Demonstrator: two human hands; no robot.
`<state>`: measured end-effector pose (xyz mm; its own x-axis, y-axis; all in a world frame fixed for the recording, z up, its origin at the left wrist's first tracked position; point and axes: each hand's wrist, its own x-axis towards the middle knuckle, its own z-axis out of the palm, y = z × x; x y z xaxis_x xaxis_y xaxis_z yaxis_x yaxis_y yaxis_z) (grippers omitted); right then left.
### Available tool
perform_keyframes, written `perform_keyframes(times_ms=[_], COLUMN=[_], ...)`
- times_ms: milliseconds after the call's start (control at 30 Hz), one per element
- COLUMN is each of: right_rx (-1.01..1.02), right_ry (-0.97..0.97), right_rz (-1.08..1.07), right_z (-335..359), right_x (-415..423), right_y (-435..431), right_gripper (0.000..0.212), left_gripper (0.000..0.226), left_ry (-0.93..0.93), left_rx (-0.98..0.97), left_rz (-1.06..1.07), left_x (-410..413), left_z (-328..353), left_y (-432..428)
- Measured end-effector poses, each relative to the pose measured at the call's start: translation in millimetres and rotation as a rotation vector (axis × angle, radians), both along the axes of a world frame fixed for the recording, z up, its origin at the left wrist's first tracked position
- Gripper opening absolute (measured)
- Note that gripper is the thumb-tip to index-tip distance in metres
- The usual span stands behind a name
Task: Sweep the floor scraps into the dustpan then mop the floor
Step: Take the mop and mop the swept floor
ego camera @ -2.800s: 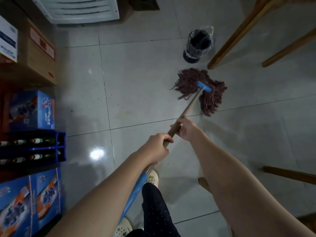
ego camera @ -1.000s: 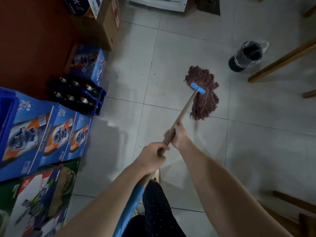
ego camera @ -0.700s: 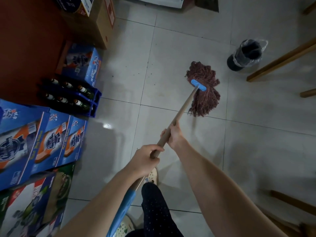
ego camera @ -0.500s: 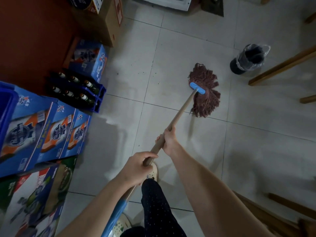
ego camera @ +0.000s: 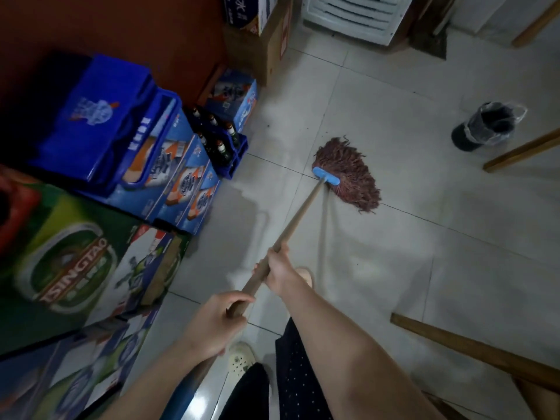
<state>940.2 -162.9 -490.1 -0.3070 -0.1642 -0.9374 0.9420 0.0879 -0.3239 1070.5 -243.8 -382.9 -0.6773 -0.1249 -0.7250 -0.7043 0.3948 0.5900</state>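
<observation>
A mop with a reddish-brown string head (ego camera: 348,174) and a blue clamp lies on the pale tiled floor (ego camera: 409,253), its strands spread away from me. Its wooden handle (ego camera: 298,216) runs back toward me. My right hand (ego camera: 277,268) grips the handle further down the shaft, and my left hand (ego camera: 216,321) grips it nearer my body, where the handle turns blue. No dustpan or scraps show, apart from a few dark specks on the tiles.
Stacked blue and green beer cartons (ego camera: 169,177) and a blue crate of bottles (ego camera: 224,144) line the left side. A bin lined with a plastic bag (ego camera: 485,125) stands at the right. Wooden furniture legs (ego camera: 472,347) cross the right edge. A white vented appliance (ego camera: 351,16) sits at the back.
The mop head has slid left across the tiles, away from the bin and toward the cartons. Both hands kept their grip, and my view has swung left.
</observation>
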Motion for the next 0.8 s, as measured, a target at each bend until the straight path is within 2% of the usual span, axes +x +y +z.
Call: perform_keyframes(times_ms=[167, 300, 367, 500, 667, 800], right_rx=[-0.070, -0.089, -0.088, -0.038, 0.006, 0.036], right_ry=[0.010, -0.016, -0.020, -0.005, 0.058, 0.094], right_rz=[0.029, 0.000, -0.024, -0.062, -0.141, -0.186], right_z=[15, 10, 5, -14, -27, -30], right_x=[33, 14, -2, -53, -150, -221], right_y=[-14, -5, -4, -10, -9, -11], right_gripper=[0.053, 0.064, 0.063, 0.056, 0.036, 0.046], left_gripper=[0.036, 0.037, 0.037, 0.036, 0.039, 0.040], left_ry=[0.018, 0.011, 0.000, -0.012, 0.016, 0.043], left_rx=[-0.008, -0.008, -0.024, 0.005, 0.020, 0.000], left_rz=[0.036, 0.027, 0.020, 0.053, 0.077, 0.034], left_x=[34, 10, -7, -61, -159, -233], left_z=[5, 3, 0, -9, -23, -33], left_y=[-10, 1, 2, -1, -3, -9])
